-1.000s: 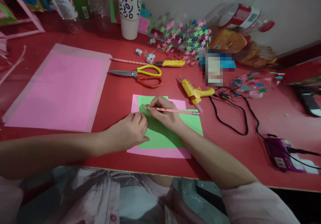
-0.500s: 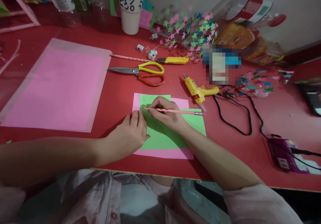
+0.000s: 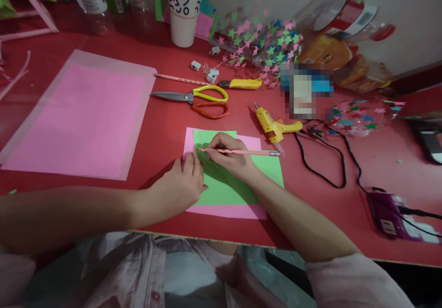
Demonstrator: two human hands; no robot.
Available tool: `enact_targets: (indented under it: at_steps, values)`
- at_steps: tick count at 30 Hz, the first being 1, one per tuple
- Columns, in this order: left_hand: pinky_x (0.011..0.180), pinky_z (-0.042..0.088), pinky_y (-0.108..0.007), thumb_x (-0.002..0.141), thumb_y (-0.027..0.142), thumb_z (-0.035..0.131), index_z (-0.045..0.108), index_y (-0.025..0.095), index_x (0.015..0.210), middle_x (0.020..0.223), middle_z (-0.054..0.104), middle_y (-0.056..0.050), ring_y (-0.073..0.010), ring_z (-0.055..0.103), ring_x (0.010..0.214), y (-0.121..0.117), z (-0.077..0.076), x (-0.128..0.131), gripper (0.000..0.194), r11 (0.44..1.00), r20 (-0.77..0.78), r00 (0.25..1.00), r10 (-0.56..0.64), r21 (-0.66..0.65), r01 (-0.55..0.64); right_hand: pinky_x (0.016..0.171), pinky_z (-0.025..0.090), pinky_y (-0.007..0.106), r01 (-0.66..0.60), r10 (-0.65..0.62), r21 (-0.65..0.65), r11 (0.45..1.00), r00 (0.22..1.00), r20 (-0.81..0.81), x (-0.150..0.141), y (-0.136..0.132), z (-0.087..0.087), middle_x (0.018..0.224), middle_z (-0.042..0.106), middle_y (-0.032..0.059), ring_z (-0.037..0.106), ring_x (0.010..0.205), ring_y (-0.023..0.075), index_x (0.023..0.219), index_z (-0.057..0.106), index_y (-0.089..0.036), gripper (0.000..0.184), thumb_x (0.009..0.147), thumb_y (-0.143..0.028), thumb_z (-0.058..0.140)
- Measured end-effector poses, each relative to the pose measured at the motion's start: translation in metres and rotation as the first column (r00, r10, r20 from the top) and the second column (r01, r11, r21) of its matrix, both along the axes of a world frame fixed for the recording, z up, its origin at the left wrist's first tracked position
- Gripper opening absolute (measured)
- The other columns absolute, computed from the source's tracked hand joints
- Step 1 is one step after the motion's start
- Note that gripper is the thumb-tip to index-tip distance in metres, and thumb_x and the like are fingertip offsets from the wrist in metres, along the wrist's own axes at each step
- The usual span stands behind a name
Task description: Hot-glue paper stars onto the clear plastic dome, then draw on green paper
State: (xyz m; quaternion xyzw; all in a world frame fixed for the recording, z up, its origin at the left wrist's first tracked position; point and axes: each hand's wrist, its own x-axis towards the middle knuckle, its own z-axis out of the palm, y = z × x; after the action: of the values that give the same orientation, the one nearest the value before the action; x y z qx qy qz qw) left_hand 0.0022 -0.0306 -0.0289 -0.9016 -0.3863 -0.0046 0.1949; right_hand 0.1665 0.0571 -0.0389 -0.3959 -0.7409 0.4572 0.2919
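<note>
A pink pencil (image 3: 248,152) is pinched in my right hand (image 3: 229,156), its tip at the upper left part of a green paper sheet (image 3: 224,188). The hand rests on that sheet, its eraser end pointing right. Under the green sheet lies a pink paper (image 3: 228,211), its edges showing at several sides. My left hand (image 3: 183,179) lies flat over the left edge of both papers, fingers stretched out and pressing on them. What is drawn near the pencil tip is too faint to make out.
Scissors (image 3: 193,98), a utility knife (image 3: 245,84), a second pencil (image 3: 179,78) and a yellow glue gun (image 3: 274,126) lie beyond the papers. Large pink sheets (image 3: 79,119) are at left. A white cup (image 3: 183,29) stands behind; a purple power strip (image 3: 386,213) sits right.
My left hand has gone from curled to flatter on the paper's left edge. The pencil tip stays near the same spot, and the view has shifted slightly.
</note>
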Motion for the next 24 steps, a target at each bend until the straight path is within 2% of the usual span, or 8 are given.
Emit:
enact_targets:
  at_steps: [14,24]
  values:
    - [0.070,0.059,-0.037,0.096,0.030,0.044,0.065,-0.009,0.110,0.108,0.068,-0.031,-0.0351,0.069,0.098,-0.0004,-0.0026,0.0011,0.046,1.000,0.046,0.999,0.002,0.019,-0.003,0.049,0.038,0.022,0.125,-0.127,-0.132,0.983,0.992,-0.012,-0.0022,-0.0030,-0.0006,0.059,0.055,-0.0046,0.049,0.051,0.0086,0.072,0.052,-0.021,0.012,0.081,-0.024,0.058]
    - [0.072,0.058,-0.036,0.095,0.032,0.045,0.065,-0.007,0.111,0.109,0.068,-0.030,-0.0342,0.068,0.098,-0.0006,-0.0043,0.0016,0.047,1.000,0.037,0.999,0.012,0.011,-0.013,0.047,0.040,0.021,0.154,-0.157,-0.140,0.978,0.988,-0.007,-0.0042,-0.0032,-0.0010,0.061,0.057,-0.0044,0.051,0.050,0.0079,0.072,0.050,-0.020,0.013,0.081,-0.026,0.058]
